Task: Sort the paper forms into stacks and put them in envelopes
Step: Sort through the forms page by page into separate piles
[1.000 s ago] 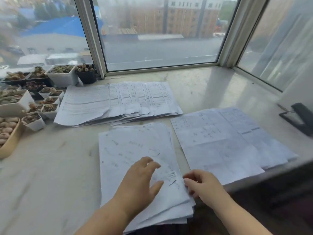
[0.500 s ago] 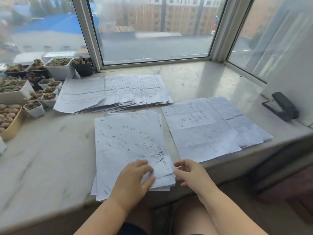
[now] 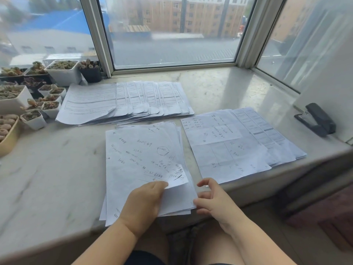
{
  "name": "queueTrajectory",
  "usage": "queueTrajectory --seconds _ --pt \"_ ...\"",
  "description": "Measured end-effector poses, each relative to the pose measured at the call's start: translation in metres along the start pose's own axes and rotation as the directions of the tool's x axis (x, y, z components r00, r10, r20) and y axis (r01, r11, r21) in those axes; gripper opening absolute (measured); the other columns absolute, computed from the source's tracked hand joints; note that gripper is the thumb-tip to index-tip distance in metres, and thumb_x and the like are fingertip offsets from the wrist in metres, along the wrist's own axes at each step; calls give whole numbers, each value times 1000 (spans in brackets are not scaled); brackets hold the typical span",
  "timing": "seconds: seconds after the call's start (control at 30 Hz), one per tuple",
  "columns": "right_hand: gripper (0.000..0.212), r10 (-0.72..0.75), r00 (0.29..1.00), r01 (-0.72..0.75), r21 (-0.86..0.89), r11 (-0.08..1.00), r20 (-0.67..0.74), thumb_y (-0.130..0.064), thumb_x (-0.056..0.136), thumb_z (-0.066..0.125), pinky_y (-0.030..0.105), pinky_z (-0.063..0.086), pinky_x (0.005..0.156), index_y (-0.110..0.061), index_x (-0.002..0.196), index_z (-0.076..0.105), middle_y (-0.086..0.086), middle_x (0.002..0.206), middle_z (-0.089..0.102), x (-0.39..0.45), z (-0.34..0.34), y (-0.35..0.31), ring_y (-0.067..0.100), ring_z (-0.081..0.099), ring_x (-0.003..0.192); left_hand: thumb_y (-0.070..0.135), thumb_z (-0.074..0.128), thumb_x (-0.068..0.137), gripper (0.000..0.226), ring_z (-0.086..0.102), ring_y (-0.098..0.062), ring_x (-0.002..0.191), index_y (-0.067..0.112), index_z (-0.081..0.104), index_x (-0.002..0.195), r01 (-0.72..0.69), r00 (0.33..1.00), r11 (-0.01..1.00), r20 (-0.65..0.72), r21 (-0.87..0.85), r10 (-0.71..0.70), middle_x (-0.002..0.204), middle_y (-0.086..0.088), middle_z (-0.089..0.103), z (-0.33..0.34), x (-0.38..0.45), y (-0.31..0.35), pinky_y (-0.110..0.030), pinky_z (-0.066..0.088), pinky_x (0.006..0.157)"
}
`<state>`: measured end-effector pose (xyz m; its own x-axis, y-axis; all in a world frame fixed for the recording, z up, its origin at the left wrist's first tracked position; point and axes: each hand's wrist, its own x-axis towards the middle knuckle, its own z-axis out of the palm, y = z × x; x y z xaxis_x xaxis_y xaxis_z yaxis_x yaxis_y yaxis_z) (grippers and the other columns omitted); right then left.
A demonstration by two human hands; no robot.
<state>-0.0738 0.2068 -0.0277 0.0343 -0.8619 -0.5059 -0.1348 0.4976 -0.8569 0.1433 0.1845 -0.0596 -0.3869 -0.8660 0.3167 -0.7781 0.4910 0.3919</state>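
Left hand (image 3: 142, 202) has a grip on the near right corner of the top sheet (image 3: 137, 161), curling it up off the handwritten stack (image 3: 177, 203) right at the desk's (image 3: 47, 178) front edge. Right hand (image 3: 214, 200) sits just beside that stack's right edge, fingers loosely curled, holding nothing. Another stack (image 3: 229, 146) lies to the right, a fanned-out stack of printed forms (image 3: 124, 101) behind. Succulent pots (image 3: 34, 104) far left, black stapler (image 3: 317, 119) far right.

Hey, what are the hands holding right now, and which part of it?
The left hand pinches the lifted near-right corner of the top handwritten white sheet. The right hand holds nothing, fingers loosely curled beside the stack's right edge.
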Motion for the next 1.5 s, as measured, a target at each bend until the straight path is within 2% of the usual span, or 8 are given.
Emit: queueTrajectory --seconds 0.3,0.43,0.57,0.67,0.8,0.93,1.1,1.5 --pt "32 -51 999 51 -10 999 16 4 80 62 35 59 79 -14 105 55 0 75 72 2 -1 3 16 66 74 23 45 89 51 60 -21 60 44 35 134 191 962 941 -136 -278 -236 79 -3 68 -15 -5 4 -32 52 59" --pt "19 -69 995 62 -98 993 -78 -7 83 66 27 53 63 -15 99 59 4 74 67 0 1 -1 13 61 63 4 59 86 86 59 -23 51 40 14 150 52 996 982 -59 -181 -64 76 -7 68 -24 -2 19 -32 51 51" --pt "35 19 989 -11 53 999 -144 -47 95 55 25 50 54 -13 101 66 8 74 72 7 -6 -30 15 63 57 -1 84 60 78 69 -19 66 20 48 126 -155 987 987 -34 27 156 86 0 72 -20 17 37 -25 55 51" --pt "18 75 997 -76 68 995 20 -23 95 59 26 55 59 -11 102 70 6 83 74 7 -11 -46 19 68 66 2 84 52 62 70 -16 78 21 60 106 -292 956 955 14 46 292 97 4 72 -10 33 57 -21 54 52" --pt "24 -111 978 59 -277 959 -175 -3 87 49 27 52 58 -11 81 70 11 80 71 18 -34 -41 20 63 71 13 89 41 82 69 -23 96 17 60 118 -211 973 972 114 109 198 117 -5 68 4 45 56 -28 51 85" --pt "15 -159 928 139 -82 987 -338 -8 86 54 47 58 76 -2 88 68 23 96 69 25 -87 -48 33 68 85 52 56 78 70 47 -25 125 15 45 137 -122 992 988 30 98 120 142 -8 47 5 56 54 -32 27 107" --pt "15 -60 867 222 276 935 -496 -1 96 53 25 57 56 -7 91 67 6 90 69 28 -184 -77 20 66 81 56 51 79 65 59 -22 115 15 56 128 -56 995 998 82 43 52 131 -5 58 23 86 90 -32 48 94" --pt "17 -38 840 206 253 945 -542 0 96 53 22 56 47 -10 84 61 6 86 64 36 -270 -89 17 61 75 37 68 84 16 59 -12 73 24 59 88 -24 949 996 316 85 -4 83 11 57 71 120 113 -26 46 58"
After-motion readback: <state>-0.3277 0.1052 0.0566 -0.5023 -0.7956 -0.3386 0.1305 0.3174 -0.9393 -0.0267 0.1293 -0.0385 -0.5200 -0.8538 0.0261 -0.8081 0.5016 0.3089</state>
